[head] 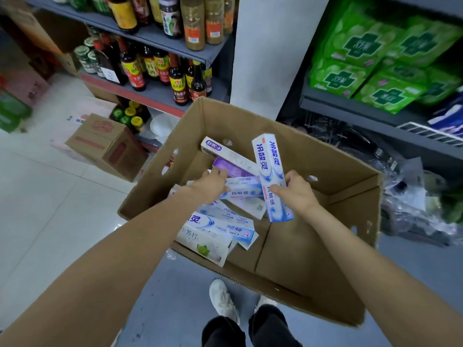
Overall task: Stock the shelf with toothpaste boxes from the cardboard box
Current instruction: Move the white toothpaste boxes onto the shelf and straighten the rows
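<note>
An open cardboard box (300,246) stands on the floor in front of me, with several toothpaste boxes lying loose in its left half. My right hand (295,191) grips a white and blue toothpaste box (269,166), held nearly upright above the carton. My left hand (213,184) reaches down into the carton, fingers curled round another white and blue toothpaste box (244,190). A purple and white box (225,152) leans against the far wall of the carton.
Shelves of sauce bottles (155,68) stand at the left. Green packs (375,58) fill a shelf at the right, with bagged goods (406,196) below. A closed carton (107,146) sits on the tiled floor. My shoes (223,299) are under the open box.
</note>
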